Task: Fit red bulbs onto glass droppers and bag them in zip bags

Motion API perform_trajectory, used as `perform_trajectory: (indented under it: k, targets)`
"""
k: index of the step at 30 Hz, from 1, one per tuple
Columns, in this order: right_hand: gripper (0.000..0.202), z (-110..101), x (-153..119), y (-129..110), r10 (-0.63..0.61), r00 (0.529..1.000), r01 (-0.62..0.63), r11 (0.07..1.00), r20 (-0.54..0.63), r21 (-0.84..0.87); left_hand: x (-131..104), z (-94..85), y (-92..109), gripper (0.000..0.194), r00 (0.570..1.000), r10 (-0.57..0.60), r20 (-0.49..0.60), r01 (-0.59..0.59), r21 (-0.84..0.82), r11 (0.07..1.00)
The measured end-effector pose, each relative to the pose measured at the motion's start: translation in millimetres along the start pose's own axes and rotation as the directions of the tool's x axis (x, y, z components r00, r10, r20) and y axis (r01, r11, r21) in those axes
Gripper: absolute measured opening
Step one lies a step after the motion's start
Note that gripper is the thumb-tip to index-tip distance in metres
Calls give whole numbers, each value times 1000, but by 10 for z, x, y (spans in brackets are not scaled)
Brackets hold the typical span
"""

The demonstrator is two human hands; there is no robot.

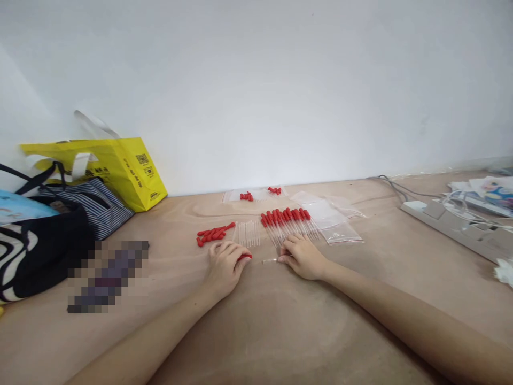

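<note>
My left hand [227,264] is closed round a red rubber bulb [245,256], whose end shows at the fingertips. A clear dropper tube [270,261] is pinched in my right hand [301,256], one end pointing left toward that bulb, with a small gap between them. Just beyond my left hand lies a loose pile of red bulbs [214,234]. Beside the pile, several bare tubes [247,233] lie in a row. Beyond my right hand, several droppers with red bulbs [285,216] on their far ends lie side by side.
Clear zip bags [340,227] lie right of the droppers. Near the wall are more bagged red bulbs [247,197]. A power strip [444,224] with cables stands at the right. On the left are a yellow bag [140,176], a striped pouch [106,208] and a blurred-out object [108,278].
</note>
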State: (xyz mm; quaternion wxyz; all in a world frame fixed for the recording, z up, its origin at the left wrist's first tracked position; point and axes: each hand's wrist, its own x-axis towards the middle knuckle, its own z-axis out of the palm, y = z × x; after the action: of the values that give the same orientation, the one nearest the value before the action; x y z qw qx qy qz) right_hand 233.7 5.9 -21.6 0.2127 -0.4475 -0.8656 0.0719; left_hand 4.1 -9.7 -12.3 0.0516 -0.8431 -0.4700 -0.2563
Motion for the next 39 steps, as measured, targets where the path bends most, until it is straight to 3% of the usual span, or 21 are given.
perform_trajectory:
  k: [5, 11, 25, 35, 39]
  targets:
    - [10, 51, -70, -103, 25, 993, -26, 1000, -119, 0, -12, 4, 35, 11, 999, -31, -26, 31, -10, 999]
    - [11, 79, -83, -140, -21, 978, 41, 995, -207, 90, -16, 1, 40, 17, 997, 59, -43, -59, -7, 998]
    - [20, 83, -78, -252, -111, 976, 112, 994, -189, -3, -11, -5, 114, 18, 997, 70, -27, -72, -47, 996]
    - [23, 73, -86, -222, -247, 947, 229, 968, -206, -105, -28, -13, 167, 19, 993, 110, -43, -113, -67, 991]
    - [20, 61, -94, -244, -237, 953, 221, 970, -191, -99, -30, -24, 170, 18, 992, 124, -38, -127, -63, 990]
